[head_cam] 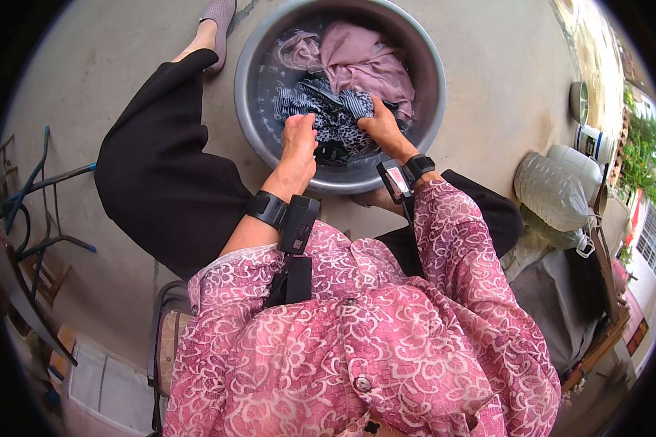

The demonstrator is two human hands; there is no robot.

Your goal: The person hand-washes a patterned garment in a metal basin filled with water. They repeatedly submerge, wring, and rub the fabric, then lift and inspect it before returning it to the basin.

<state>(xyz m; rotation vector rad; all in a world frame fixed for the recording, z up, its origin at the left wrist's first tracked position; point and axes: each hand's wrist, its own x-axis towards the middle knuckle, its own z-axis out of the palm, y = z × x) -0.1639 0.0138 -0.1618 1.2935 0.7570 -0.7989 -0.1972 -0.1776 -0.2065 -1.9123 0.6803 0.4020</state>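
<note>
A large round metal basin [244, 109] of water stands on the floor between my legs. In its near half lies a wet dark garment [339, 123] with striped and leopard-spotted patterns. My right hand [385, 128] grips a striped part of this garment, thumb on top. At the garment's left side is my left hand [299, 139], fingers curled against the cloth; its fingertips are partly hidden. A pink cloth [363, 57] bulges out of the water at the far side of the basin, with a smaller pink fold to its left.
Tied clear plastic bags [549, 188], a white jug [577, 164], a white bucket [593, 143] and a metal bowl [579, 102] line the right side. Blue-tipped metal tube legs [54, 183] stand at left. A white storage box [106, 385] sits at lower left, by my chair [169, 338].
</note>
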